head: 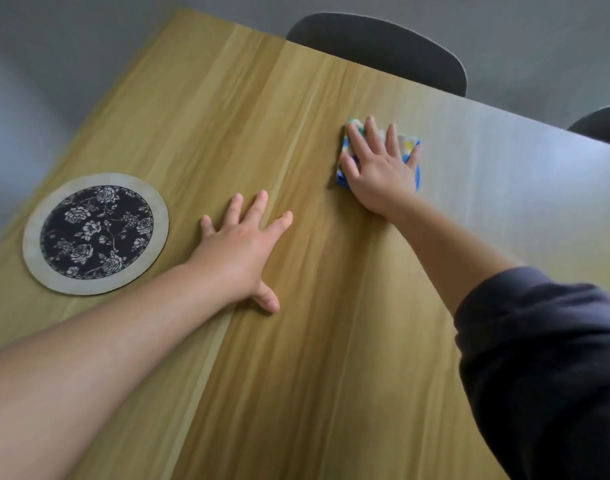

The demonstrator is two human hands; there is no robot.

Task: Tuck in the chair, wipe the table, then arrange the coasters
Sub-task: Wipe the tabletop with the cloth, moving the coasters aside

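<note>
On the far right part of the table (296, 341), your right hand (379, 171) is flat on the cloth (405, 142). Fingers are spread wide and straight, pressing it down rather than gripping it, so I'd say you're in the wipe step. The chair (376, 50) across from you has its back right up against the far edge, so the tuck looks done to me. Your left hand (241, 247) is planted on bare wood near the middle, fingers splayed, thumb out, holding nothing. Probably just bracing your lean.

Next move, my guess: drag the cloth back toward you in strips, palm down so it doesn't bunch, and work leftward. The coaster (95, 233) sits at the left, just beside your left hand but not touching, so you'll need to lift it or wipe round it. Only one coaster is in view, and arranging isn't started.

Materials: the top is smooth light wood-grain, looks like laminate, with long streaks and a seam running away from you. The right end throws grey glare. The cloth is a small folded square, soft, blue-edged with yellow and green patches. The coaster is a flat round disc with a pale rim and a dark floral fabric centre. The chair back is dark, curved and matte. A second chair (601, 126) peeks in at the right edge.
</note>
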